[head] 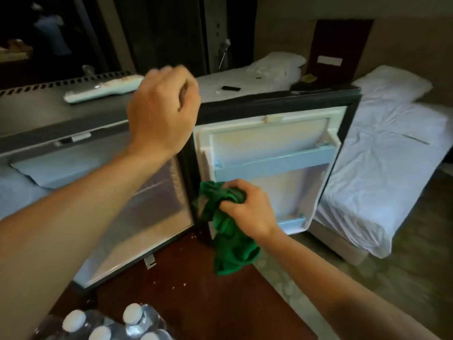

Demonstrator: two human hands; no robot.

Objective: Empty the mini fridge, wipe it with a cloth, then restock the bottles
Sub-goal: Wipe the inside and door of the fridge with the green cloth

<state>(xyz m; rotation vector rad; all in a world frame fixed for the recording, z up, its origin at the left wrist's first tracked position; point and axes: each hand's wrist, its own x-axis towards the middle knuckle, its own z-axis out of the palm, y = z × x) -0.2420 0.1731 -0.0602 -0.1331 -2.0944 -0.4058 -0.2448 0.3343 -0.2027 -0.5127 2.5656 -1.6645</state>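
Bedside, the empty fridge [152, 192] gapes ahead; the nearer right hand [247, 209] grips the cloth [230, 246] at the door [269, 133] hinge, the left hand [159, 111] hovers above, curled and empty; bottles [132, 315] stand nearest the person.

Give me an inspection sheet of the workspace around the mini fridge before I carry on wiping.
Surface: dark red wooden surface in front of the fridge, crumbs scattered on it.
Job's things: mini fridge open, no bottles seen inside; door shelves bare; green cloth at the door's hinge-side edge; bottles white-capped, grouped at bottom left.
Clutter: remote control on the grey top above the fridge; small dark item on the nearer bed.
Grippers: left hand fingers curled by the door's top corner, grip unclear; right hand grips the cloth.
Cables: nothing seen.
Surroundings: beds with white sheets, dim room.
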